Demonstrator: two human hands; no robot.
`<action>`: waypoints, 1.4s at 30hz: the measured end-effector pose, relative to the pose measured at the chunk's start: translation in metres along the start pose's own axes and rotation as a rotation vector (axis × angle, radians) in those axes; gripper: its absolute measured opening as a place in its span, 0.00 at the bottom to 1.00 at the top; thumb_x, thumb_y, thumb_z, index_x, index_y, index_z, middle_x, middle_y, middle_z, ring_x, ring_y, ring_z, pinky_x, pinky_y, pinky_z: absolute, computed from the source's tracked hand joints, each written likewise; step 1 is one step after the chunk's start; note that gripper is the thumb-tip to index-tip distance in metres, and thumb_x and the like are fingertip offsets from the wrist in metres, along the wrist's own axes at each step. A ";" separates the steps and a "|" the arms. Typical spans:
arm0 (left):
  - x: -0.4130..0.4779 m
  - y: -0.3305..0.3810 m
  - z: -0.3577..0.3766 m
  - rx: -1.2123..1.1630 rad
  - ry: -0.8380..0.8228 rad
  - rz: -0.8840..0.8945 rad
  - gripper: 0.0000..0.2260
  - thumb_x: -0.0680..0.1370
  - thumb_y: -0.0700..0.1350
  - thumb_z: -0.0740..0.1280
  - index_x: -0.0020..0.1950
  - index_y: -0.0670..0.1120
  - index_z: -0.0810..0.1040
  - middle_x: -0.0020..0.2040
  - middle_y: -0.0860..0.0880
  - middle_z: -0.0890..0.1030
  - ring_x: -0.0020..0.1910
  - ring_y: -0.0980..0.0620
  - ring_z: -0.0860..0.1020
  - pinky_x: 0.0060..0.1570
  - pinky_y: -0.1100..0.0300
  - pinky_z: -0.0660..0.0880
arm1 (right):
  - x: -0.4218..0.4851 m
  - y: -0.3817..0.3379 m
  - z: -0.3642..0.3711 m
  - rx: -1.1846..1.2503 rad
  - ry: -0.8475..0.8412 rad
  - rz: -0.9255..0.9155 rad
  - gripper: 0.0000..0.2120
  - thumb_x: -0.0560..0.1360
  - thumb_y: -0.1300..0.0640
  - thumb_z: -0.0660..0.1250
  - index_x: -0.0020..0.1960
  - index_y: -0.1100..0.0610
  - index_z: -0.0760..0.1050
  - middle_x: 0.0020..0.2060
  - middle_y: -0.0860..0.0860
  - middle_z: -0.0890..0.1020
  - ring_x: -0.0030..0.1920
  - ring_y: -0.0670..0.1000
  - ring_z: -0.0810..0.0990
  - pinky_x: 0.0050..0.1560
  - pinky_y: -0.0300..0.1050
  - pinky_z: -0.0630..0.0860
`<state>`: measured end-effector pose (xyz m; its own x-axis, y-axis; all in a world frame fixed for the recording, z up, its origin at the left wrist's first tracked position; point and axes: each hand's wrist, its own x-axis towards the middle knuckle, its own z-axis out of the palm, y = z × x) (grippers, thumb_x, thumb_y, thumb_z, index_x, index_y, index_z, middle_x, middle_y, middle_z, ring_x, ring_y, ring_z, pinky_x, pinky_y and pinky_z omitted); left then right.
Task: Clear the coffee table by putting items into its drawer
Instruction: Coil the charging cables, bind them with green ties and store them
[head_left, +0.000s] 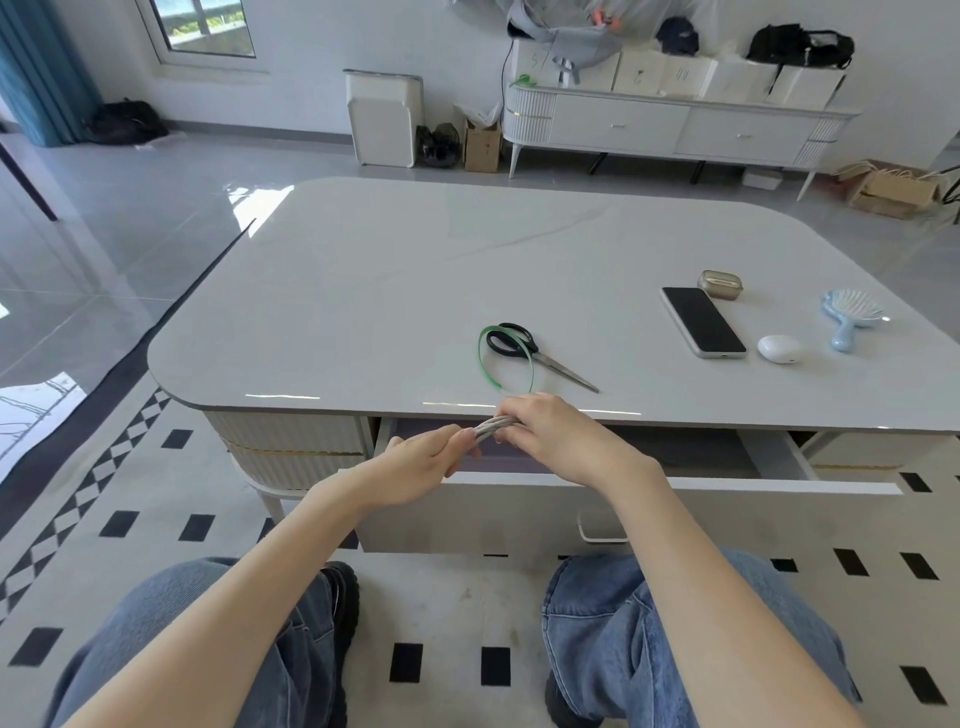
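Head view: both hands meet over the pulled-out drawer (737, 512) at the near edge of the coffee table (363, 291). The left hand (421, 462) and the right hand (550, 431) each curl round one end of a bundle of grey braided cable (493, 425). Only a short stretch of the bundle shows between the fingers, so its ends and plugs cannot be made out. The hands and forearms cover much of the drawer's inside, and the table edge shades the rest, which looks dark. The right forearm partly covers the handle (602, 530) on the drawer front.

On the tabletop, black-handled scissors (540, 356) lie near the front edge with a green strap loop (485, 358) across their handles. Further right a dark-screened phone (704, 322) lies flat. An olive-gold earbud case (721, 285) sits just beyond it and a white earbud case (778, 348) just to its right. A light blue hairbrush (852, 314) lies near the right side, bristles hidden.
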<state>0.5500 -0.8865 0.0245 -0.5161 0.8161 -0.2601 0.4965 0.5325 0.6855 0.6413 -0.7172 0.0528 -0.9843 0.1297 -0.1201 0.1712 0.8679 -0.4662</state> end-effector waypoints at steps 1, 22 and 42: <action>0.001 0.000 -0.001 0.008 -0.005 -0.014 0.18 0.84 0.54 0.46 0.50 0.51 0.73 0.37 0.56 0.71 0.36 0.57 0.70 0.62 0.51 0.65 | 0.001 0.001 0.000 0.015 0.001 0.005 0.06 0.80 0.52 0.61 0.48 0.51 0.76 0.43 0.47 0.76 0.45 0.52 0.75 0.49 0.53 0.75; 0.006 -0.017 -0.036 -0.291 0.316 -0.100 0.13 0.83 0.50 0.54 0.41 0.47 0.67 0.36 0.50 0.68 0.37 0.51 0.66 0.39 0.57 0.63 | 0.045 0.015 0.000 0.348 0.158 0.244 0.15 0.82 0.52 0.52 0.64 0.47 0.73 0.63 0.51 0.72 0.64 0.50 0.70 0.57 0.43 0.70; 0.002 -0.022 -0.050 -0.415 0.478 -0.144 0.13 0.83 0.47 0.54 0.42 0.44 0.69 0.40 0.46 0.71 0.38 0.50 0.70 0.37 0.60 0.65 | 0.039 0.024 0.002 0.057 0.403 0.210 0.07 0.77 0.55 0.68 0.52 0.52 0.83 0.44 0.48 0.83 0.43 0.47 0.78 0.42 0.40 0.71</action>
<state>0.5035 -0.9081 0.0430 -0.8587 0.5019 -0.1037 0.1374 0.4205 0.8968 0.6066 -0.6924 0.0350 -0.8645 0.4859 0.1285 0.3597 0.7767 -0.5170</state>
